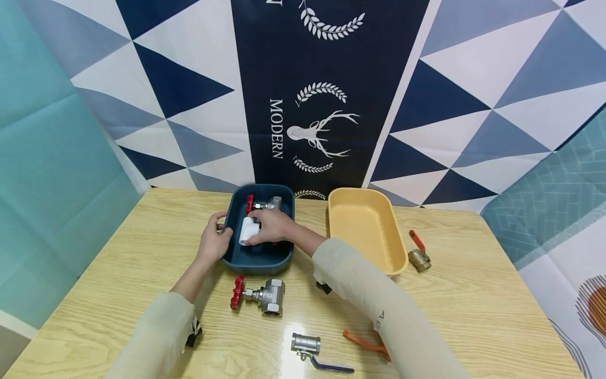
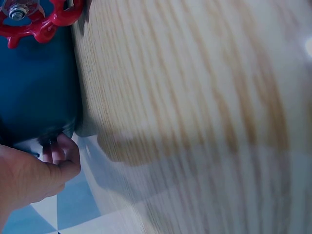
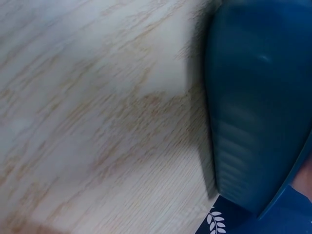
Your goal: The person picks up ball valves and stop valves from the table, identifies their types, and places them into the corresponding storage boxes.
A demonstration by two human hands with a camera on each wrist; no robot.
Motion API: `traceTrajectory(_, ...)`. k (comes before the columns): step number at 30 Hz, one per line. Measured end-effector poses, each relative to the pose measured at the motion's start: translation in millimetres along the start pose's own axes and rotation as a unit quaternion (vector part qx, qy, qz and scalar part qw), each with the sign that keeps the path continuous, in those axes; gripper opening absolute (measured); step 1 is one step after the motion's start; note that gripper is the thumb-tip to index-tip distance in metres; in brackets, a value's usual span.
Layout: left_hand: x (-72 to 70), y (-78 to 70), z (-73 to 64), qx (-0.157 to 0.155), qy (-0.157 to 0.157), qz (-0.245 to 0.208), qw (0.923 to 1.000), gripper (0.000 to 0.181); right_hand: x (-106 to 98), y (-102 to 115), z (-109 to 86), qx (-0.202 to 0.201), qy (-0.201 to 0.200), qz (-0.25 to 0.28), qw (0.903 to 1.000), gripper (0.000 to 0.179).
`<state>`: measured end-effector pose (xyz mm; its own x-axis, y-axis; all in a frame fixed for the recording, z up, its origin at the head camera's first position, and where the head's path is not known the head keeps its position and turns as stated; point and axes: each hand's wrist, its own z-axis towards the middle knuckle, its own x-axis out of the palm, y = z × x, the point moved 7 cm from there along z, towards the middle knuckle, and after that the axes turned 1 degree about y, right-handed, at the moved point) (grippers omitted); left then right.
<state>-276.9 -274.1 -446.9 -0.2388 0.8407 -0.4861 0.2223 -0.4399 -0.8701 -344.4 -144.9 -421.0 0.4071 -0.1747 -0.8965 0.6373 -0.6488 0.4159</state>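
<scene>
A dark blue bin (image 1: 258,266) stands toward the back of the wooden table. My left hand (image 1: 215,239) grips its left rim, and the left wrist view shows those fingers curled at the bin's wall (image 2: 39,83). Reaching into the bin, my right hand (image 1: 271,226) holds a white tee pipe fitting (image 1: 248,231) between thumb and fingers. Behind that hand, inside the bin, lies a gate valve with a red handwheel (image 1: 250,204), partly covered. In the right wrist view the bin's outer side (image 3: 258,112) fills the right, and only a sliver of the hand shows.
A yellow bin (image 1: 364,226) stands right of the blue one. A red-wheeled gate valve (image 1: 272,297) lies in front. Nearer are a blue-handled ball valve (image 1: 305,343) and an orange-red handle (image 1: 364,342) partly under my right sleeve. A brass ball valve (image 1: 419,260) lies far right.
</scene>
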Motion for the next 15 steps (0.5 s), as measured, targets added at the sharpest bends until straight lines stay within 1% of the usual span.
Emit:
traceTrajectory(8, -1.0, 0.2, 0.9, -0.006, 0.003, 0.001, 1.0, 0.049, 0.5, 0.6, 2.8, -0.001, -0.002, -0.024, 0.9997, 0.076)
traceTrajectory(15, -0.3, 1.4, 1.0, -0.007, 0.003, -0.002, 1.0, 0.049, 1.6, -0.4, 4.4, 0.008, 0.004, -0.014, 0.9999, 0.076)
